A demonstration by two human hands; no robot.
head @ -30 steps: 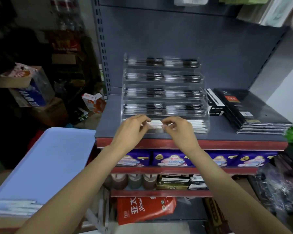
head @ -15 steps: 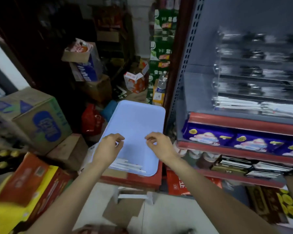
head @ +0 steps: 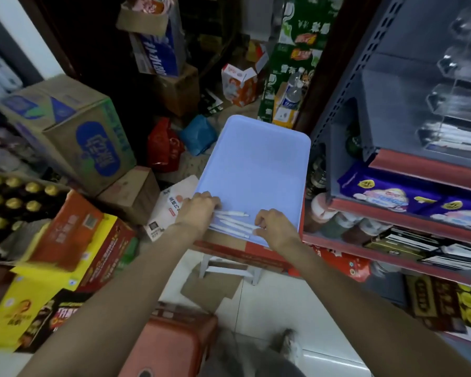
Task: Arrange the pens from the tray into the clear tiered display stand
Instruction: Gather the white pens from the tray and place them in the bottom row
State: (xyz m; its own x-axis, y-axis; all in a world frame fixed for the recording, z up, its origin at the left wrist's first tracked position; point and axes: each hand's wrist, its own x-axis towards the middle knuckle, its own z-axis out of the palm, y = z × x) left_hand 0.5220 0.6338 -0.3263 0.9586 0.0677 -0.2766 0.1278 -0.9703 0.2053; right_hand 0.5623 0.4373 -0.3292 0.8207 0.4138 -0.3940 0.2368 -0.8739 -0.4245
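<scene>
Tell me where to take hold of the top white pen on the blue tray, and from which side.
Pinch the top white pen across its bare barrel near the middle, coming from above. It lies flat and crosswise on the blue tray, so only its upper side is free; the left hand covers one end, and the other pens crowd the near side.

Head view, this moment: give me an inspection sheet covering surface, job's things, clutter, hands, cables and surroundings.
Surface: light blue tray on a red carton, mostly bare.
Job's things: a few white pens lying at the tray's near edge; clear tiered stand on the grey shelf at right, blurred, white pens in its lowest tier.
Clutter: cardboard boxes, red bag, flattened cardboard on the floor.
Hands: left hand and right hand at opposite ends of the pens, fingers curled onto them.
Cables: nothing seen.
Surroundings: shop shelving with purple packs; red stool below.
</scene>
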